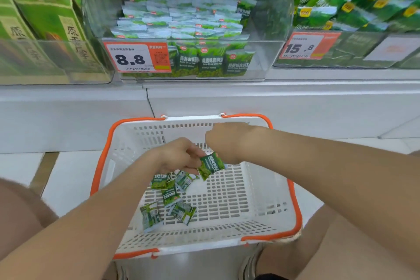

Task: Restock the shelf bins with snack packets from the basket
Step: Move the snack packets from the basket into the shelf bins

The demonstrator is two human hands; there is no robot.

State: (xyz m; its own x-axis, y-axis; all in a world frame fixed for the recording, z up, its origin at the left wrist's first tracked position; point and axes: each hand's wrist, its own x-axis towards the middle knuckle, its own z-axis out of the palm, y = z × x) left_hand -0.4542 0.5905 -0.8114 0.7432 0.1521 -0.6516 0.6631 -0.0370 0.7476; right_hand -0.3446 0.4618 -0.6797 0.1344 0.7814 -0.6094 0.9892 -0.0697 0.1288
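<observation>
A white basket with an orange rim (295, 200) sits on the floor in front of me. Several small green snack packets (170, 198) lie on its bottom at the left. My left hand (179, 154) reaches into the basket and pinches one green packet (210, 166) by its left edge, lifted above the others. My right hand (223, 143) hovers just right of it, wrist bent down; its fingers are hidden, and the packet's top corner runs under it. Above, the clear shelf bin (268, 57) with the 8.8 price tag holds rows of the same packets.
A second clear bin (341, 52) at the right carries a 15.8 tag and larger green bags. Tall green and brown boxes (45, 25) stand in the left bin. A white shelf ledge (227, 102) runs between bins and basket. My knees flank the basket.
</observation>
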